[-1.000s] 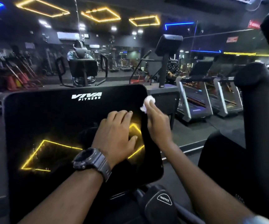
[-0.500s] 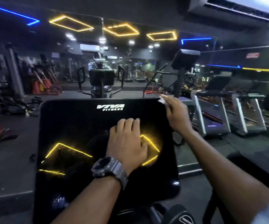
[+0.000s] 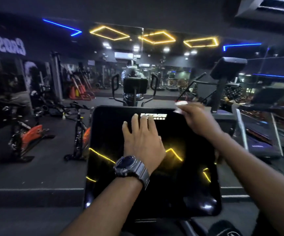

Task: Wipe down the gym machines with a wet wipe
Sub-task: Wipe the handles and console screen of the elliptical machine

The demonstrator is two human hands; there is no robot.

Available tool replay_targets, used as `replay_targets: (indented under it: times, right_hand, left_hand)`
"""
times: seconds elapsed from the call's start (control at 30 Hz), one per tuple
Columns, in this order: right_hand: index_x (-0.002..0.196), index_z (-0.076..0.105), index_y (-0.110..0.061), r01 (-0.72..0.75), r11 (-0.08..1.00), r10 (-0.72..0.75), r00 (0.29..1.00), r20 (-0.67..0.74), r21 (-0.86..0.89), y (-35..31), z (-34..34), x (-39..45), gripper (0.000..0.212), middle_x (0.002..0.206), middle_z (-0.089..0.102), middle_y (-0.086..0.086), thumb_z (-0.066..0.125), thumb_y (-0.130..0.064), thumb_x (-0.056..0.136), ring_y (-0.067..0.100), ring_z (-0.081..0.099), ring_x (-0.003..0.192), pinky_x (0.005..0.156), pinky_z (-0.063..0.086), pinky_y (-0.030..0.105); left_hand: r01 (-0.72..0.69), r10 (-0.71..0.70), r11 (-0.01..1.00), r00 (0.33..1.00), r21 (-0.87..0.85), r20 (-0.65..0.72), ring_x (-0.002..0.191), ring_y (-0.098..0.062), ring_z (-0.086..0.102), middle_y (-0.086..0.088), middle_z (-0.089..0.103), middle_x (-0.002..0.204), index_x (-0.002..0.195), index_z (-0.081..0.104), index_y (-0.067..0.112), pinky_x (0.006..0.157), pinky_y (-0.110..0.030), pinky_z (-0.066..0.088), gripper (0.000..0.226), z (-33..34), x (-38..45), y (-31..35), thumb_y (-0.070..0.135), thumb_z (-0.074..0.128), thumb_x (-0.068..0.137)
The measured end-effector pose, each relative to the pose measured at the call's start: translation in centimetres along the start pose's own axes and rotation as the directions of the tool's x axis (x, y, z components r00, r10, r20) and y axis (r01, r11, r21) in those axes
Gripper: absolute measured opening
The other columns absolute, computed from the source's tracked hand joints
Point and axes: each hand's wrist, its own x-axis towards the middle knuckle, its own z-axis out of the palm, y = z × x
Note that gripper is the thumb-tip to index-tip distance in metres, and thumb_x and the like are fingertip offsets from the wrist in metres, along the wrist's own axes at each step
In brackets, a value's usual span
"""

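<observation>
Your right hand [image 3: 196, 119] pinches the crumpled white wet wipe [image 3: 180, 105] at the top right corner of the glossy black rectangular console panel [image 3: 194, 189], its fingers curled round the wad so that only a pale edge shows past the fingertips, blurred. Your left hand [image 3: 142, 139], with a dark grey wristwatch [image 3: 129, 166] on its wrist, lies flat on the panel with fingers straight and together, their tips touching the white logo [image 3: 156, 116] near the top edge. The two hands are apart, the left near the panel's middle and the right off at the corner.

The relation that counts: nearly all of the panel lies below and to the left of the wipe, towards you. The panel looks slightly taller than wide, so its long axis runs from the far top edge down towards your body, and its face tilts up towards you. The wipe-holding hand is the one nearer the unwiped rim. The flat hand seems to be steadying the screen, and it covers part of the upper middle.

I judge the step in hand to be wiping along the top edge. A pass leftward along it would meet your left fingertips at the logo, so that hand may need to shift.
</observation>
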Motion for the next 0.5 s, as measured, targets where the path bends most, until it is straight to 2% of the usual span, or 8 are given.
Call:
replay_targets:
  times: [0.1, 0.2, 0.27, 0.33, 0.4, 0.5]
  right_hand:
    - [0.113, 0.072, -0.012, -0.076, 0.997, 0.075, 0.996, -0.052, -0.019, -0.2, -0.2, -0.1, 0.028, 0.113, 0.071, 0.009, 0.062, -0.006, 0.088, 0.028, 0.064, 0.109, 0.095, 0.046, 0.032]
    - [0.118, 0.069, -0.011, 0.109, 0.993, -0.110, 0.994, 0.023, 0.045, -7.0, 2.7, 3.1, 0.034, 0.114, 0.070, 0.011, 0.057, -0.001, 0.087, 0.030, 0.064, 0.106, 0.093, 0.051, 0.037]
    - [0.115, 0.068, -0.007, 0.246, 0.967, -0.249, 0.967, 0.054, 0.064, -11.9, 4.7, 5.0, 0.033, 0.110, 0.070, 0.011, 0.054, 0.001, 0.086, 0.032, 0.062, 0.103, 0.088, 0.051, 0.037]
    - [0.117, 0.065, -0.007, 0.279, 0.958, -0.282, 0.957, 0.066, 0.062, -13.9, 5.1, 5.6, 0.033, 0.116, 0.066, 0.009, 0.051, 0.000, 0.089, 0.031, 0.057, 0.108, 0.089, 0.047, 0.035]
    - [0.125, 0.063, -0.013, 0.232, 0.969, -0.239, 0.968, 0.076, 0.083, -12.6, 4.5, 5.1, 0.035, 0.124, 0.064, 0.007, 0.051, -0.007, 0.092, 0.028, 0.055, 0.115, 0.092, 0.047, 0.036]
    - [0.115, 0.066, -0.019, 0.028, 0.998, -0.031, 0.998, 0.046, 0.053, -9.6, 2.9, 3.9, 0.025, 0.112, 0.069, 0.006, 0.052, -0.024, 0.095, 0.028, 0.062, 0.106, 0.084, 0.050, 0.038]
  left_hand:
    - [-0.066, 0.066, 0.997, 0.998, 0.032, 0.017, 0.145, -0.024, 0.018, -0.003, 0.030, 0.153, 0.150, 0.022, 0.012, 0.118, -0.052, 0.018, 0.063, -0.9, 0.0, -3.9, 0.037, 0.043, 0.096]
    - [-0.061, 0.059, 0.997, 0.997, 0.044, 0.057, 0.147, -0.021, 0.016, -0.003, 0.027, 0.155, 0.151, 0.018, 0.011, 0.121, -0.045, 0.015, 0.062, -1.3, 0.2, -6.6, 0.031, 0.040, 0.098]
    - [-0.085, 0.080, 0.994, 0.995, 0.075, 0.067, 0.146, -0.022, 0.019, -0.005, 0.029, 0.154, 0.151, 0.020, 0.009, 0.121, -0.043, 0.017, 0.061, -1.7, 0.2, -8.0, 0.030, 0.041, 0.097]
    - [-0.128, 0.120, 0.984, 0.990, 0.124, 0.074, 0.144, -0.023, 0.024, -0.007, 0.032, 0.152, 0.151, 0.023, 0.008, 0.120, -0.042, 0.020, 0.061, -2.3, 0.2, -9.6, 0.030, 0.041, 0.097]
    - [-0.148, 0.135, 0.977, 0.987, 0.156, 0.091, 0.143, -0.023, 0.025, -0.007, 0.032, 0.153, 0.151, 0.022, 0.007, 0.120, -0.040, 0.020, 0.060, -2.9, 0.1, -11.4, 0.030, 0.039, 0.098]
    - [-0.151, 0.134, 0.977, 0.984, 0.152, 0.114, 0.144, -0.024, 0.023, -0.008, 0.028, 0.154, 0.151, 0.018, 0.007, 0.121, -0.040, 0.018, 0.062, -3.5, 0.0, -12.7, 0.033, 0.038, 0.099]
